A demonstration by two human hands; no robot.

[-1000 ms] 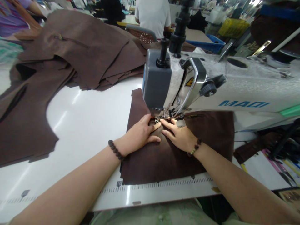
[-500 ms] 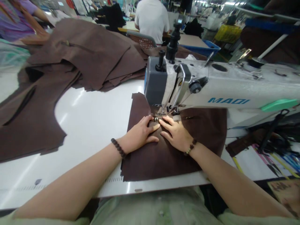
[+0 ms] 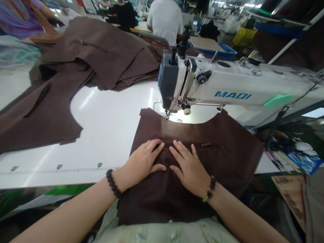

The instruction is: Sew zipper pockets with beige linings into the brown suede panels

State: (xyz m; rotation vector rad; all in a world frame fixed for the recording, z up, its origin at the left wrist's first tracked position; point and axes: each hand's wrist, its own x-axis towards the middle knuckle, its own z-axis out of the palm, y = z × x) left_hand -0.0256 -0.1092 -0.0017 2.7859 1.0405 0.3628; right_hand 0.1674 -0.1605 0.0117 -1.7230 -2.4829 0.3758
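A dark brown fabric piece (image 3: 227,148) with a zipper (image 3: 194,145) sewn across it lies on the white table (image 3: 111,125), its near edge hanging over the front. My left hand (image 3: 143,162) lies flat on the cloth just left of the zipper's end, fingers stretched out. My right hand (image 3: 188,168) presses flat beside it, fingertips at the zipper line. Both wrists wear bead bracelets. The white sewing machine (image 3: 227,91) stands behind the cloth, its needle and foot (image 3: 168,113) clear of the fabric's far edge.
A pile of brown cut pieces (image 3: 101,54) covers the table's far left. A person in a white shirt (image 3: 165,18) sits beyond the machine, back turned. Another person's sleeve (image 3: 17,17) shows at the top left. Tools and papers (image 3: 296,155) lie at the right.
Both hands have slid the brown piece toward me, out from under the presser foot. The zipper now lies in the open, and the cloth's near edge hangs off the table.
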